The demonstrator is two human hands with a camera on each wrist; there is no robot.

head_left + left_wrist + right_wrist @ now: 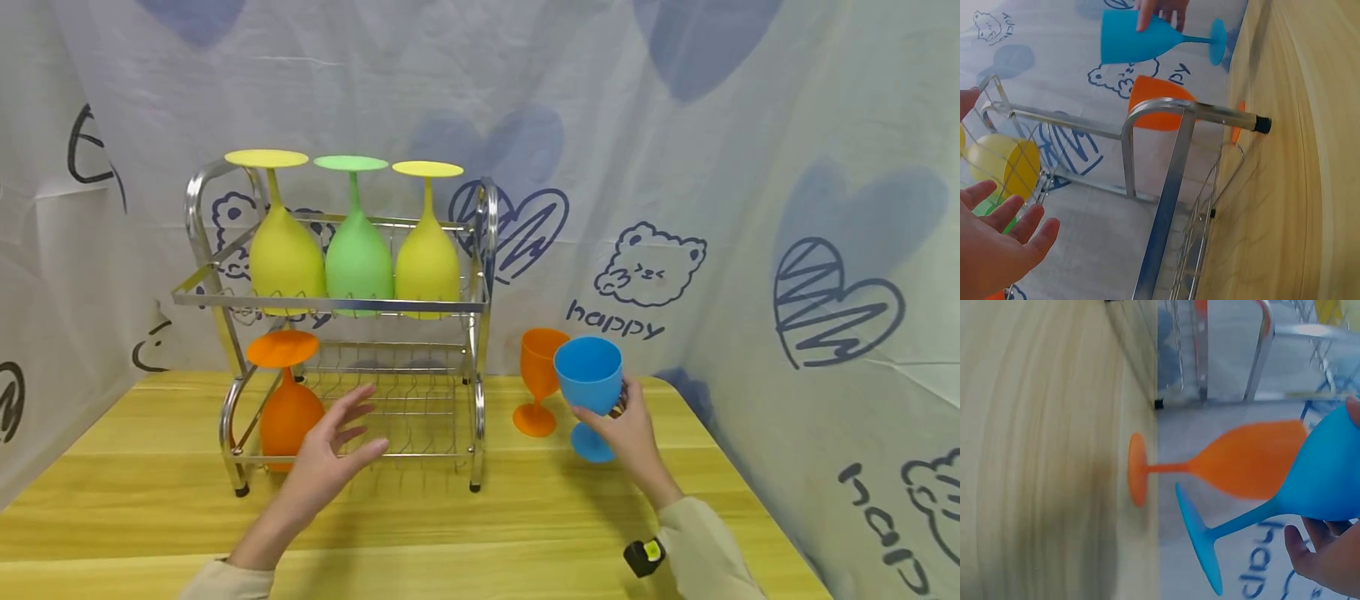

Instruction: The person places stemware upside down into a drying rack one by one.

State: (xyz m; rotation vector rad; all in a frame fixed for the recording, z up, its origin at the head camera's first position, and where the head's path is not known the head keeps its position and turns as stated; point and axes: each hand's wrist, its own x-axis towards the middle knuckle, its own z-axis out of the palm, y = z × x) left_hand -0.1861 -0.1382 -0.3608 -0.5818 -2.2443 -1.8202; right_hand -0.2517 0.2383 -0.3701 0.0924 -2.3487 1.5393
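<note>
In the head view my right hand [633, 437] grips a blue goblet [588, 375] by its bowl. The right wrist view shows the blue goblet [1329, 472] tilted, its foot off the table. Close behind it an orange goblet [540, 362] stands upright on the wood. My left hand [326, 450], fingers spread and holding nothing, is in front of the rack's lower shelf. Beside it an orange goblet [288, 412] sits upside down on that shelf. Yellow [285, 254], green [358, 258] and another yellow goblet [427, 262] stand inverted on the top shelf.
A two-tier chrome wire rack [330, 302] stands left of centre on the wooden table [450, 550]. A small black object with a yellow mark [643, 557] is by my right sleeve. Printed white cloth [675, 167] hangs behind and at the sides.
</note>
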